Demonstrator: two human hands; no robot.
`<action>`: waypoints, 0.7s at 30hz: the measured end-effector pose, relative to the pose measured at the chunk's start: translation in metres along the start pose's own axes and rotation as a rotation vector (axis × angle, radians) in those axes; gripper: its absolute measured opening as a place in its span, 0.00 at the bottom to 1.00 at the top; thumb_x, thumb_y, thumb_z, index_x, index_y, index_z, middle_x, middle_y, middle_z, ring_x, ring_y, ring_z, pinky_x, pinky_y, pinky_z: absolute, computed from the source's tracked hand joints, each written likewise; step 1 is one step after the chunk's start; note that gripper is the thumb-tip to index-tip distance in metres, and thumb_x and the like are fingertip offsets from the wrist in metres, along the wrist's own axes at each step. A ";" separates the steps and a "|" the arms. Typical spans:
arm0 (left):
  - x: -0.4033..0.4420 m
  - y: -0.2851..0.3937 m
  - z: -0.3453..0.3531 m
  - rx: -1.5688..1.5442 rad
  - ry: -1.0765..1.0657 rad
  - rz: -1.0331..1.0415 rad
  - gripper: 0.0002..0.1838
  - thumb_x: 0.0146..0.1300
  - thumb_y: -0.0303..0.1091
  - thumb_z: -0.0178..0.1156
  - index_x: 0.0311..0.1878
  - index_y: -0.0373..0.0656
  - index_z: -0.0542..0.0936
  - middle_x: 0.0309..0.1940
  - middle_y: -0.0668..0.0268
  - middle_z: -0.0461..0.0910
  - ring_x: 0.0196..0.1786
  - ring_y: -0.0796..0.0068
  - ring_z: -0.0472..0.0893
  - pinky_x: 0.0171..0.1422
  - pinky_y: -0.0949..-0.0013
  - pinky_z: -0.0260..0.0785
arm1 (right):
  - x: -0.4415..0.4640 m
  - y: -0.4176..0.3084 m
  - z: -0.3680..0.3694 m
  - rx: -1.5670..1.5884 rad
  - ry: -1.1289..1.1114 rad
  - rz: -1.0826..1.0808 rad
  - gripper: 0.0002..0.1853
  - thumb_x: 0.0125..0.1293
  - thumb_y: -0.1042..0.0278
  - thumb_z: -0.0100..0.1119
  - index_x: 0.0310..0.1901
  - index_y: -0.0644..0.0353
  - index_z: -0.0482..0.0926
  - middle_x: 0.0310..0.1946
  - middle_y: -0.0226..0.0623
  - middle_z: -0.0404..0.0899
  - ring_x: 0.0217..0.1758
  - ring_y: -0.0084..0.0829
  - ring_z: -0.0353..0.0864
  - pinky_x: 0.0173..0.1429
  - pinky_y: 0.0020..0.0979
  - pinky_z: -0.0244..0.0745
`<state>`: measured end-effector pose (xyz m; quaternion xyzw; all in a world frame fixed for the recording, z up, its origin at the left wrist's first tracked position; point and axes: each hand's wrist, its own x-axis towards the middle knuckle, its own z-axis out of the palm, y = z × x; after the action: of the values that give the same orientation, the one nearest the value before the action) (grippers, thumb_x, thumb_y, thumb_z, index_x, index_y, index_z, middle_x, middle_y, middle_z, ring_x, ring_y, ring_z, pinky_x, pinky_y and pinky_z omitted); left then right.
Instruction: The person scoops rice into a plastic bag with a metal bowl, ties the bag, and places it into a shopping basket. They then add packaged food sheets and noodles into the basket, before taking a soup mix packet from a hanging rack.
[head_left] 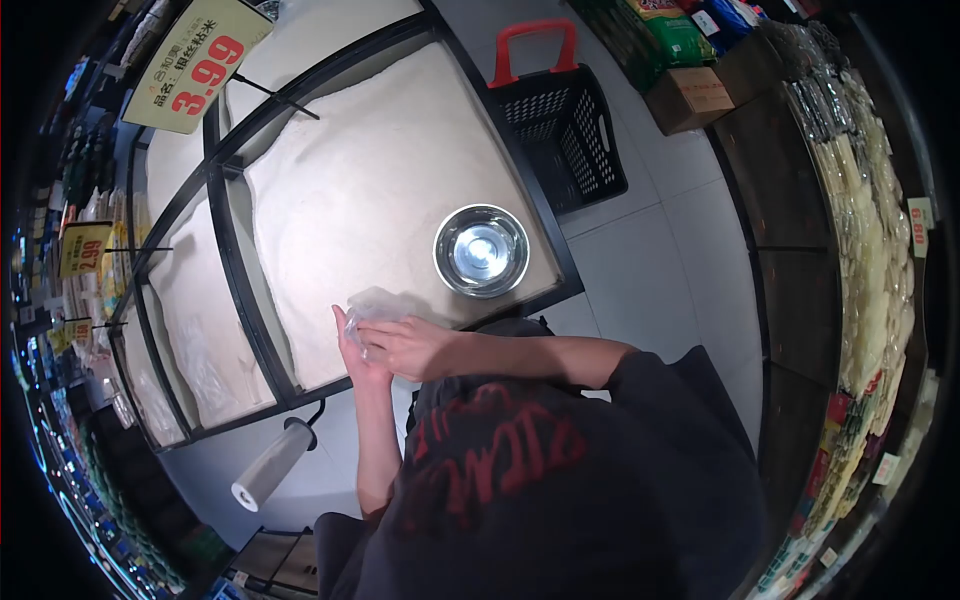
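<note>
A clear, crumpled plastic bag [376, 303] is pinched between my two hands above the near edge of a bin of white rice [350, 190]. My left hand [364, 362] is under and beside the bag, with the thumb side raised. Across it lies my right hand [417, 347], its fingers pressed onto the plastic. Some of the fingertips are hidden by the bag and by each other. A shiny metal bowl [481, 251] rests on the rice, to the right of my hands and apart from them.
Black dividers [235, 270] separate the rice bins. A price sign [195, 65] stands at upper left. A black shopping basket [560, 135] with a red handle is on the floor beyond the bin. A white bag roll [272, 465] sticks out at lower left. Packaged goods [860, 230] line the right shelf.
</note>
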<state>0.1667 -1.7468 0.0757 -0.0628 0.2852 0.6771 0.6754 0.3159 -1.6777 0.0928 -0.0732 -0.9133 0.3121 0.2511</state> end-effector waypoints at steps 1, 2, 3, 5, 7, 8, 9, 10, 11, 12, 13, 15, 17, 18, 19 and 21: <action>0.007 0.003 -0.006 0.004 -0.008 -0.019 0.26 0.75 0.62 0.49 0.39 0.47 0.80 0.35 0.64 0.83 0.45 0.67 0.84 0.55 0.58 0.78 | -0.003 -0.002 -0.003 -0.001 0.010 0.009 0.21 0.54 0.69 0.65 0.52 0.62 0.82 0.60 0.47 0.76 0.69 0.47 0.73 0.63 0.42 0.77; 0.013 0.010 -0.031 0.013 -0.005 -0.029 0.26 0.75 0.62 0.49 0.39 0.47 0.80 0.35 0.64 0.83 0.45 0.67 0.84 0.55 0.58 0.78 | -0.007 -0.007 -0.004 0.138 0.124 0.033 0.22 0.55 0.67 0.65 0.53 0.61 0.82 0.63 0.47 0.75 0.71 0.46 0.71 0.66 0.43 0.75; 0.015 0.017 -0.070 0.045 -0.235 0.048 0.26 0.76 0.60 0.47 0.51 0.45 0.77 0.47 0.59 0.81 0.54 0.63 0.81 0.62 0.54 0.74 | -0.011 -0.013 -0.006 0.281 0.238 0.057 0.22 0.56 0.64 0.66 0.54 0.60 0.82 0.66 0.47 0.73 0.74 0.45 0.68 0.69 0.44 0.73; 0.012 0.013 -0.066 0.079 -0.463 0.116 0.28 0.77 0.58 0.45 0.63 0.43 0.74 0.59 0.55 0.78 0.63 0.60 0.78 0.70 0.50 0.70 | -0.006 -0.021 -0.037 0.186 0.360 -0.019 0.23 0.56 0.63 0.67 0.54 0.59 0.82 0.67 0.47 0.72 0.75 0.45 0.67 0.72 0.45 0.69; 0.001 -0.014 0.016 -0.075 -0.322 0.217 0.23 0.79 0.53 0.46 0.52 0.43 0.80 0.50 0.55 0.83 0.58 0.63 0.81 0.65 0.59 0.73 | -0.005 -0.017 -0.049 0.081 0.479 -0.091 0.23 0.56 0.62 0.68 0.54 0.58 0.83 0.69 0.47 0.71 0.76 0.45 0.65 0.75 0.47 0.66; 0.001 -0.023 0.032 -0.071 -0.317 0.206 0.23 0.79 0.53 0.46 0.52 0.43 0.80 0.50 0.55 0.83 0.58 0.63 0.81 0.65 0.59 0.73 | -0.003 -0.015 -0.047 0.129 0.487 -0.067 0.22 0.56 0.62 0.68 0.54 0.57 0.83 0.69 0.47 0.71 0.77 0.45 0.65 0.76 0.48 0.64; 0.001 -0.033 0.046 -0.057 -0.284 0.175 0.23 0.79 0.52 0.45 0.55 0.43 0.78 0.52 0.54 0.81 0.60 0.62 0.79 0.66 0.58 0.71 | -0.002 -0.011 -0.046 0.176 0.495 -0.045 0.22 0.55 0.62 0.69 0.54 0.56 0.84 0.70 0.48 0.71 0.77 0.45 0.65 0.77 0.50 0.61; 0.001 -0.041 0.058 -0.041 -0.250 0.145 0.23 0.79 0.52 0.45 0.57 0.42 0.76 0.55 0.53 0.79 0.62 0.61 0.77 0.68 0.58 0.69 | -0.002 -0.005 -0.046 0.177 0.504 -0.037 0.22 0.55 0.62 0.69 0.54 0.56 0.84 0.70 0.48 0.71 0.77 0.45 0.65 0.77 0.50 0.61; 0.004 -0.048 0.070 -0.023 -0.220 0.117 0.23 0.79 0.51 0.44 0.60 0.42 0.75 0.58 0.52 0.77 0.64 0.59 0.75 0.70 0.57 0.67 | -0.002 0.005 -0.048 0.109 0.521 -0.046 0.21 0.57 0.62 0.69 0.54 0.54 0.84 0.66 0.44 0.75 0.75 0.45 0.67 0.76 0.47 0.64; 0.005 -0.055 0.081 -0.006 -0.189 0.088 0.23 0.79 0.50 0.44 0.62 0.41 0.73 0.60 0.51 0.75 0.66 0.58 0.73 0.71 0.56 0.66 | -0.003 0.012 -0.048 0.042 0.537 -0.053 0.21 0.59 0.62 0.69 0.54 0.52 0.83 0.62 0.41 0.78 0.73 0.44 0.70 0.75 0.44 0.67; 0.006 -0.061 0.089 0.011 -0.154 0.060 0.24 0.79 0.50 0.43 0.65 0.41 0.71 0.63 0.50 0.73 0.68 0.57 0.71 0.73 0.56 0.64 | -0.004 0.019 -0.040 0.043 0.545 -0.045 0.21 0.59 0.62 0.69 0.54 0.52 0.83 0.62 0.41 0.78 0.73 0.44 0.70 0.75 0.44 0.67; 0.008 -0.072 0.101 0.045 -0.089 0.005 0.26 0.79 0.48 0.43 0.70 0.40 0.67 0.68 0.48 0.68 0.73 0.54 0.67 0.76 0.54 0.60 | -0.004 0.030 -0.033 0.003 0.588 0.118 0.21 0.58 0.63 0.69 0.54 0.55 0.83 0.49 0.37 0.85 0.61 0.43 0.80 0.67 0.41 0.74; 0.011 -0.079 0.106 0.079 -0.025 -0.050 0.29 0.79 0.47 0.42 0.75 0.39 0.63 0.73 0.46 0.64 0.77 0.52 0.63 0.79 0.53 0.57 | -0.007 0.022 -0.043 0.100 0.579 0.268 0.19 0.61 0.67 0.65 0.54 0.58 0.82 0.38 0.32 0.84 0.48 0.41 0.84 0.57 0.39 0.77; 0.013 -0.077 0.107 0.164 -0.170 -0.093 0.40 0.77 0.52 0.42 0.82 0.41 0.42 0.81 0.45 0.42 0.83 0.44 0.44 0.85 0.47 0.39 | -0.010 0.022 -0.047 0.089 0.578 0.320 0.19 0.61 0.67 0.65 0.54 0.59 0.82 0.38 0.34 0.83 0.47 0.39 0.83 0.54 0.40 0.77; 0.014 -0.075 0.108 0.167 -0.172 -0.102 0.40 0.77 0.52 0.42 0.82 0.41 0.42 0.81 0.45 0.42 0.83 0.44 0.44 0.85 0.47 0.39 | -0.013 0.024 -0.051 0.076 0.575 0.372 0.19 0.60 0.68 0.64 0.54 0.61 0.83 0.37 0.36 0.83 0.45 0.37 0.83 0.51 0.40 0.76; 0.013 -0.069 0.118 0.122 -0.279 -0.091 0.45 0.73 0.62 0.44 0.81 0.40 0.46 0.80 0.42 0.46 0.82 0.42 0.48 0.84 0.42 0.40 | -0.022 0.029 -0.057 0.050 0.518 0.321 0.18 0.61 0.68 0.63 0.53 0.62 0.82 0.39 0.36 0.82 0.48 0.38 0.82 0.53 0.41 0.76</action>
<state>0.2667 -1.6845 0.1469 0.0603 0.2262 0.6292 0.7412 0.3628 -1.6305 0.1046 -0.2876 -0.7877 0.3410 0.4249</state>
